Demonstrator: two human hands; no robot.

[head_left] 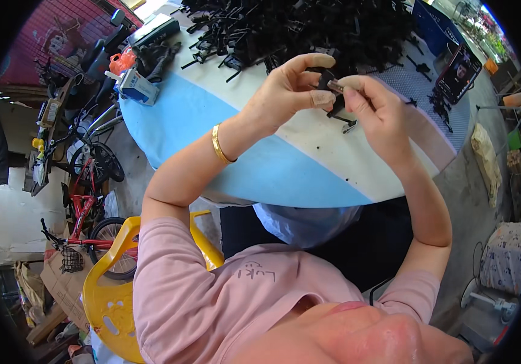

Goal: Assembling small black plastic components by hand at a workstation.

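Observation:
Over the near part of the round table, both hands are raised close together. My left hand [278,97], with tape on its fingertips and a gold bangle on its wrist, grips a small black plastic part [326,82] between thumb and fingers. Thumb and forefinger of my right hand [377,115] pinch a small piece [336,86] against that part; its exact kind is too small to tell. Below the fingers lies a small shiny metal bit [349,126] on the cloth. Just beyond my hands spreads a large heap of black plastic parts [297,30].
A blue-and-white tablecloth [297,173] covers the table. At its right stand a phone [458,74] and a blue basket [435,25]; at its left, a blue-and-white carton [138,88]. A yellow plastic chair [112,291] and a red bicycle [84,209] are on the left.

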